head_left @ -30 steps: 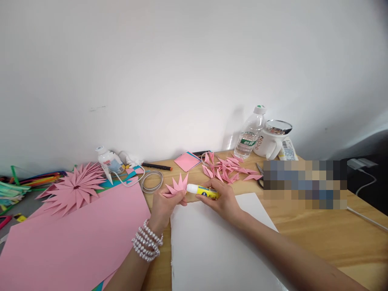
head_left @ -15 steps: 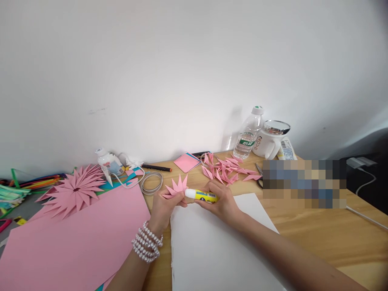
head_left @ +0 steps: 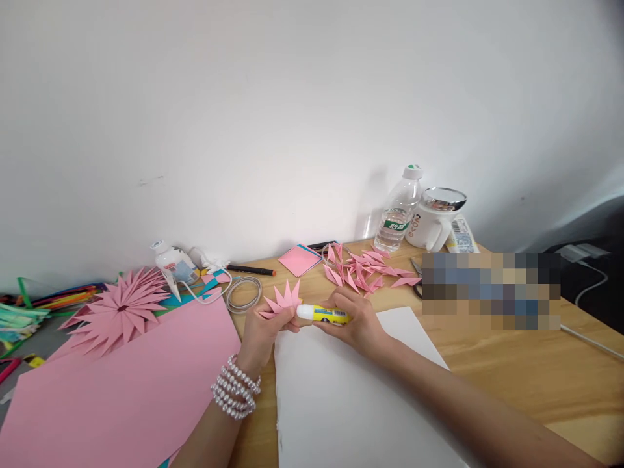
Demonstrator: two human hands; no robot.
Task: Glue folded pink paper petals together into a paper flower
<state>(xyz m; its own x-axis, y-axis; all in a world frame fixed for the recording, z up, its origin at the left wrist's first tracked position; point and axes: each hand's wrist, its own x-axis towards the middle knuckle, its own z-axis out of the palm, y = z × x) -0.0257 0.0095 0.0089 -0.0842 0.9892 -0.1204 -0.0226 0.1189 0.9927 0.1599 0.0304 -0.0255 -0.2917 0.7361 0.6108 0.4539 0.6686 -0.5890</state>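
Observation:
My left hand (head_left: 260,335), with pearl bracelets on the wrist, is closed on a small fan of pink folded paper points (head_left: 284,299). My right hand (head_left: 355,322) grips a yellow glue stick (head_left: 324,314), its white tip touching the base of the pink fan. Both hands hover over the top edge of a white sheet (head_left: 351,390) on the wooden table (head_left: 507,370).
A large pink sheet (head_left: 121,377) lies at the left, with a finished pink paper flower (head_left: 117,309) behind it. A pile of pink folded petals (head_left: 363,270), pink square notes (head_left: 299,259), a water bottle (head_left: 397,211), a white mug (head_left: 433,221), scissors, a black pen and a glue bottle (head_left: 170,263) stand near the wall.
The hands stay together with the glue stick against the pink fan. The view has tilted slightly, shifting everything a little upward in the picture.

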